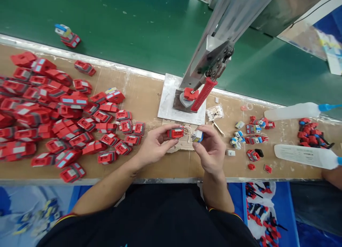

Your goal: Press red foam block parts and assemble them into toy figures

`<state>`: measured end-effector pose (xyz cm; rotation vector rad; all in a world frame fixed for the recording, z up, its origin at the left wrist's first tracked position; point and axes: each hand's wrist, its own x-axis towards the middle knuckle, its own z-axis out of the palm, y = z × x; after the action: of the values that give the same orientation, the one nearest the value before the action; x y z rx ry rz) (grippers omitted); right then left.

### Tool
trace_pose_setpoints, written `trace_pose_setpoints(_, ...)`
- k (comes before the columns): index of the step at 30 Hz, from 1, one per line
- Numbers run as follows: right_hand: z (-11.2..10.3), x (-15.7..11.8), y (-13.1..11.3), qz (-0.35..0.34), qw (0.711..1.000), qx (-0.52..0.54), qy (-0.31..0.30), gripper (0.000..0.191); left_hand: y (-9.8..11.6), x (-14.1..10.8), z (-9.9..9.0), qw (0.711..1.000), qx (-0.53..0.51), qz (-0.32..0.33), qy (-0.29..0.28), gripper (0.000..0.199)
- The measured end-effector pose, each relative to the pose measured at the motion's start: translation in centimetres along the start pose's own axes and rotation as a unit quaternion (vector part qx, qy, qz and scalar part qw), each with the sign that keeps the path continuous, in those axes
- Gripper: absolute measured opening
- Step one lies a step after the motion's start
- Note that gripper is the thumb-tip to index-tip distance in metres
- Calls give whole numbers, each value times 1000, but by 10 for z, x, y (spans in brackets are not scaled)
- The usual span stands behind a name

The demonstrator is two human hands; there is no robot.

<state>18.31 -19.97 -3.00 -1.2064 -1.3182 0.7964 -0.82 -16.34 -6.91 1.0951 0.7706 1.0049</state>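
Note:
Between the thumb and fingers of my left hand (155,143) is a small red plastic toy part (175,133) with grey trim. My right hand (211,147) pinches a small white and blue toy piece (197,136) just to the right of it, and the two pieces are apart. Thin pale strands show in the gap between them. Both hands are over the front of the bench, below the metal plate (167,101) of a clamp with a red handle (204,94). A red piece (190,94) sits under the clamp's tip.
Many red toy parts (66,108) are heaped on the left of the cardboard-covered bench (141,87). White bottles (292,111) and small blue, white and red pieces (256,129) lie at right. Behind is a green surface (120,33) with one assembled toy (68,36). A blue bin (287,211) stands below.

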Motion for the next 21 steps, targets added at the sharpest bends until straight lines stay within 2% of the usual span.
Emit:
trace_pose_setpoints(4, 13, -8, 4, 81, 996, 15, 28, 31, -1, -3, 3, 999, 34, 25, 20, 40)
trace_pose_setpoints(7, 20, -12, 4, 138, 990, 18, 22, 32, -4, -4, 5, 993, 63, 95, 25, 44)
trace_pose_setpoints(9, 22, -11, 3, 150, 988, 17, 18, 33, -6, -5, 6, 985, 86, 151, 14, 54)
trace_pose_setpoints(13, 24, -8, -1, 138, 990, -10, 24, 30, -9, -6, 3, 956, 174, 236, 6, 63)
trace_pose_setpoints(17, 26, -9, -5, 112, 993, -34, 14, 28, -8, -5, -1, 914, 268, 305, 19, 56)
trace_pose_setpoints(21, 21, -12, -4, 64, 997, -30, -7, 27, 0, -3, -5, 894, 265, 362, 4, 59)
